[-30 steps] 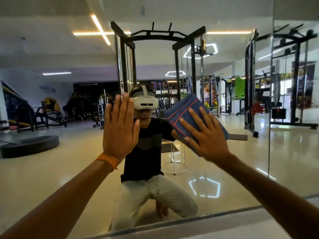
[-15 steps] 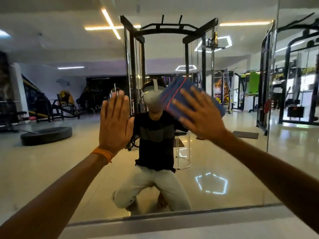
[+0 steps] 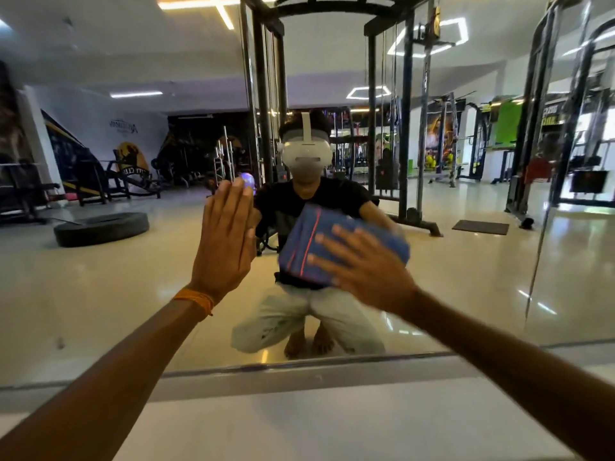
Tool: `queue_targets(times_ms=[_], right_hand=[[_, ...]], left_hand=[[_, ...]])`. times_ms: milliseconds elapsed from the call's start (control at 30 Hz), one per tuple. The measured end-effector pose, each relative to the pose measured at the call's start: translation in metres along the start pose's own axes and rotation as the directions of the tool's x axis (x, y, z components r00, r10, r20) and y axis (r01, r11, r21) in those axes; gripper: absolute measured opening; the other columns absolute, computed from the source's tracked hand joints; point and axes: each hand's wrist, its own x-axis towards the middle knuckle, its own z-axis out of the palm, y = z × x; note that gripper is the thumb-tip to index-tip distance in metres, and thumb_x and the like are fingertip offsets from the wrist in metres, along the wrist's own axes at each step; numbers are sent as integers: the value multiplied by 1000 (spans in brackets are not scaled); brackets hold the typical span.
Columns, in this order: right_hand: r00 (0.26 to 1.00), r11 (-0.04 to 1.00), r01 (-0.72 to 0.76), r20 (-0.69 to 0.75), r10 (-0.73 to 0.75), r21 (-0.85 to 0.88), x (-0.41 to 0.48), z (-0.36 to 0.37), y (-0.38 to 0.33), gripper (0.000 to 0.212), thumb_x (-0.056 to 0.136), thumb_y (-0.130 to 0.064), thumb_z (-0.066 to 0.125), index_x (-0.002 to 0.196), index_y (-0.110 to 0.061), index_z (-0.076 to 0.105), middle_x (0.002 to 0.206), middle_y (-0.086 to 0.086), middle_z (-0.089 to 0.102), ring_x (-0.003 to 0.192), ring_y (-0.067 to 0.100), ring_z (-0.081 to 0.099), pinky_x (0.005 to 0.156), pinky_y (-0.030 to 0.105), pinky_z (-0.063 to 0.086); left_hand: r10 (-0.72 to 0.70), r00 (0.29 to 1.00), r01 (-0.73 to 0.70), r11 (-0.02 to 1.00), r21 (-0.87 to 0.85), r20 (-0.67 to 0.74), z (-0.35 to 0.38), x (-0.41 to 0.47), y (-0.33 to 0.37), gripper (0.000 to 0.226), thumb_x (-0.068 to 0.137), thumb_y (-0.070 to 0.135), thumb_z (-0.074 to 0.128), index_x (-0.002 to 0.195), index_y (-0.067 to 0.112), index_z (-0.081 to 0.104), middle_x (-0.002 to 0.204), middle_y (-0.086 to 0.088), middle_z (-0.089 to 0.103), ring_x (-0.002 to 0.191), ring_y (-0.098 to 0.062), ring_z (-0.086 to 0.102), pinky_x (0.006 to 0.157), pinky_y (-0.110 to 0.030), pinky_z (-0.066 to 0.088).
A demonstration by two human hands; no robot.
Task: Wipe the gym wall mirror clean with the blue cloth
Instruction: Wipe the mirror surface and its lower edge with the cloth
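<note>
The wall mirror point(image 3: 100, 294) fills the view ahead and reflects the gym and a crouching person. My right hand point(image 3: 362, 264) presses a folded blue cloth point(image 3: 309, 247) with thin red stripes flat against the glass, fingers spread and straight. The cloth sits low on the mirror, over the reflected person's torso, and looks motion-blurred. My left hand point(image 3: 226, 237), with an orange band at the wrist, rests flat on the glass to the left of the cloth, fingers together and upright.
The mirror's lower edge meets a pale ledge point(image 3: 299, 427) just below my arms. A vertical seam point(image 3: 549, 201) between mirror panels runs at the right. Reflected gym machines and a large tyre point(image 3: 100, 227) appear in the glass.
My right hand has slid the cloth down and slightly left on the glass, from head height of the reflection to its torso. My left hand stays flat on the mirror.
</note>
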Motion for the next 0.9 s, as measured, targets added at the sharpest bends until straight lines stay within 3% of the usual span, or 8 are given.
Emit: queue_targets(times_ms=[100, 200, 333, 467, 533, 667, 800, 900], right_hand=[[931, 940, -341, -137, 337, -5, 54, -23, 52, 56, 110, -41, 39, 163, -27, 28, 170, 13, 22, 158, 39, 16, 128, 52, 4], [811, 832, -540, -186, 554, 123, 70, -14, 1, 56, 109, -31, 46, 162, -25, 30, 170, 14, 23, 158, 39, 15, 129, 54, 4], [993, 992, -114, 26, 113, 57, -25, 20, -113, 68, 98, -25, 55, 161, -28, 30, 170, 6, 17, 159, 34, 9, 130, 50, 0], [986, 999, 35, 167, -30, -27, -56, 6, -52, 79, 95, -32, 59, 164, -30, 20, 172, 5, 10, 160, 32, 3, 129, 52, 4], [981, 985, -173, 81, 174, -22, -28, -12, 9, 67, 103, -33, 53, 163, -29, 23, 171, 8, 13, 159, 35, 5, 128, 52, 1], [836, 837, -547, -49, 547, 27, 3, -25, 36, 58, 110, -33, 43, 165, -24, 25, 172, 11, 11, 159, 37, 7, 129, 51, 0], [967, 971, -232, 117, 225, 53, -80, 18, -88, 63, 103, -35, 47, 162, -29, 26, 170, 8, 21, 160, 34, 3, 129, 52, 1], [963, 995, 91, 252, -96, 31, -106, 13, -73, 61, 106, -38, 42, 163, -30, 25, 170, 5, 24, 159, 32, 14, 129, 54, 9]], left_hand=[[-13, 1000, 13, 1000, -25, -3, 2, -2, 1, 61, 106, 19, 33, 162, 1, 17, 172, -16, 9, 160, -34, 4, 128, -60, 8], [-33, 999, 33, 998, -45, -4, 3, -9, 0, 61, 106, 16, 34, 163, 2, 17, 172, -16, 10, 160, -33, 5, 127, -61, 9], [-12, 1000, 12, 998, -57, -1, 2, -27, -4, 60, 106, 15, 35, 162, 1, 20, 172, -17, 11, 160, -34, 7, 129, -56, 8], [0, 1000, 0, 1000, -6, 6, 3, -37, -6, 61, 106, 20, 33, 163, 4, 17, 172, -14, 8, 160, -34, 6, 130, -52, 6], [-14, 1000, 14, 1000, 27, -12, 6, -36, -1, 63, 106, 20, 35, 164, 5, 15, 172, -15, 7, 160, -35, 5, 130, -52, 6], [-93, 994, 97, 994, 57, -60, 15, -34, 17, 66, 106, 20, 40, 163, 2, 12, 171, -19, 8, 159, -39, 6, 129, -57, 6], [-138, 989, 143, 986, 89, -52, 22, -39, 25, 66, 107, 23, 39, 163, 0, 13, 171, -20, 8, 159, -37, 4, 129, -53, 2], [-115, 993, 118, 986, 116, -31, 22, -47, 23, 67, 107, 25, 38, 163, 2, 11, 172, -19, 7, 159, -36, 5, 129, -54, 5]])
